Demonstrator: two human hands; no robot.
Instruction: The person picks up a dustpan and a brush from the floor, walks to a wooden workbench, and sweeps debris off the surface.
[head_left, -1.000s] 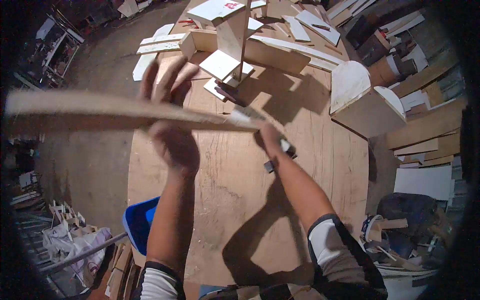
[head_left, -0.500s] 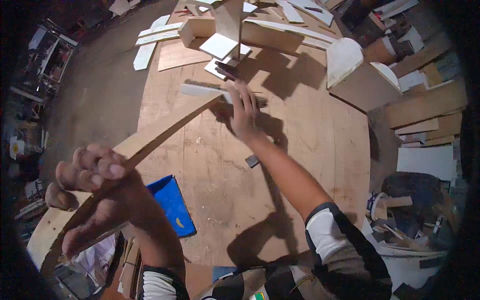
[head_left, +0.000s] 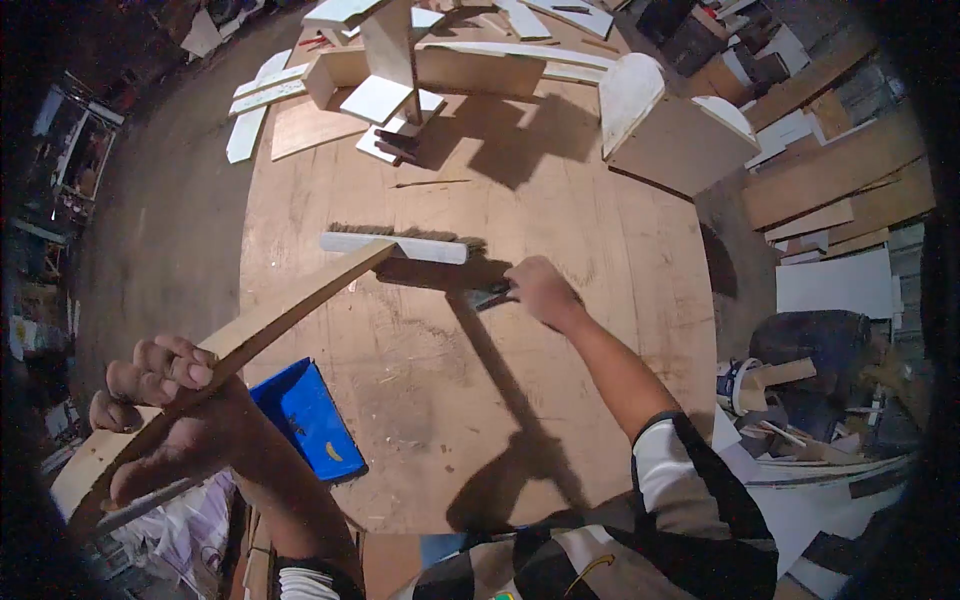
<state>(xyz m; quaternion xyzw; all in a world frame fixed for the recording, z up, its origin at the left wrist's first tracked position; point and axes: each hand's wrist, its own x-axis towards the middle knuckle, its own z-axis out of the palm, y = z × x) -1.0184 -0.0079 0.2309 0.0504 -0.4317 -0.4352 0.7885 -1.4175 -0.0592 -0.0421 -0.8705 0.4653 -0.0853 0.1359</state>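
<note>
A brush (head_left: 395, 247) with a white head and dark bristles lies across the middle of the plywood table (head_left: 590, 400), its bristles facing away from me. Its long wooden handle (head_left: 285, 312) runs down to the lower left, where my left hand (head_left: 175, 400) is wrapped round it. My right hand (head_left: 543, 292) is closed on a small dark object (head_left: 490, 297) at the tabletop, right of the brush head. Below the handle, a blue dustpan (head_left: 318, 425) holds a small yellowish curved piece.
A wooden assembly with white panels (head_left: 385, 75) stands at the table's far side. A box-like piece with rounded white ends (head_left: 675, 135) sits at the far right corner. Boards (head_left: 840, 185) and a bucket (head_left: 738, 385) are on the right, beyond the table.
The brush head has come down towards me onto the tabletop. My right hand has left the brush head and taken hold of the small dark object. The dustpan shows slightly further left.
</note>
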